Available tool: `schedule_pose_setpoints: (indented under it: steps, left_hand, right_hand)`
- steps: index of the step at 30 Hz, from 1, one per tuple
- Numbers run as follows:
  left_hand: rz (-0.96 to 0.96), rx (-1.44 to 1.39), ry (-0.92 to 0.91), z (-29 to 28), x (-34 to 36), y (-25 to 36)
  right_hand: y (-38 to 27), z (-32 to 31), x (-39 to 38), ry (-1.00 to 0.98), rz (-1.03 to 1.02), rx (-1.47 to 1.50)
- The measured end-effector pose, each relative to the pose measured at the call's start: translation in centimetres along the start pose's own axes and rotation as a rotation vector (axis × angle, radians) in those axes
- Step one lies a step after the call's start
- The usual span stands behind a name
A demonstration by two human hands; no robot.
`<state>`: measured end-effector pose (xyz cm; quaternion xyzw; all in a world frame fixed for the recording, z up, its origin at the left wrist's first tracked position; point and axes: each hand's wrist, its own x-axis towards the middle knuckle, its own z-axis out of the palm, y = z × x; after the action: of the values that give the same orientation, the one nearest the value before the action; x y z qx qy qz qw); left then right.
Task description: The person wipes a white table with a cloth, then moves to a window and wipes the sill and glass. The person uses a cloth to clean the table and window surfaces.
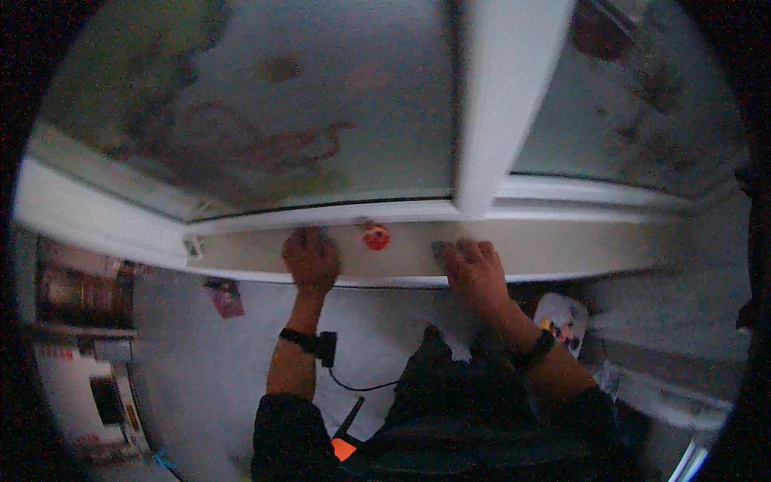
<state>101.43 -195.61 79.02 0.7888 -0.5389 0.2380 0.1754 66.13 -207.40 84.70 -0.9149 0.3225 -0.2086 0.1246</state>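
**Both hands down on a window ledge, red object between them**

Fingers of the left hand (310,259) lie close together and flat on the pale window ledge (562,249), curling slightly toward the frame; whether they grip anything beneath cannot be told. Fingers of the right hand (475,269) are a little spread, their tips at a small dark object (438,249) on the ledge, which they may be pressing or pinching; the blur hides which.

Head view: a small red round object (376,236) sits on the ledge between the two hands, just right of the left hand and farther from the right, making the left the nearer. The ledge's long axis runs left to right across the picture, below the white window frame (502,104) and its frosted, stained panes. Dark bands circle both wrists. A pink item (226,297) lies on the floor below left.
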Motion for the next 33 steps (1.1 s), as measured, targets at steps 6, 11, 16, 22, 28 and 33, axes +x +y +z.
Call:
schedule_pose_setpoints:
  steps: [6,11,16,22,28,33]
  left_hand:
    - [-0.089,-0.136,-0.032,-1.8,0.3,0.9]
    - [-0.041,-0.148,0.015,-2.5,0.2,1.1]
    - [-0.244,-0.160,-0.229,-3.7,0.3,1.2]
    - [-0.129,-0.112,-0.101,-3.1,-0.8,0.8]
    - [0.080,-0.211,0.077,-1.9,-5.1,-1.6]
    - [-0.190,-0.262,-0.206,-1.2,-5.8,0.3]
  right_hand:
    - [-4.0,-3.2,-1.3,-0.311,-0.234,0.247]
    - [1.7,-3.7,-1.2,-0.044,0.277,0.397]
    - [0.7,1.2,-2.3,-0.048,-0.083,-0.053]
    - [-4.9,0.6,-2.6,-0.409,-0.371,0.040]
    - [-3.1,-5.6,-3.0,-0.617,-0.071,0.632]
    - [2.8,-13.1,3.7,-0.204,0.082,1.354]
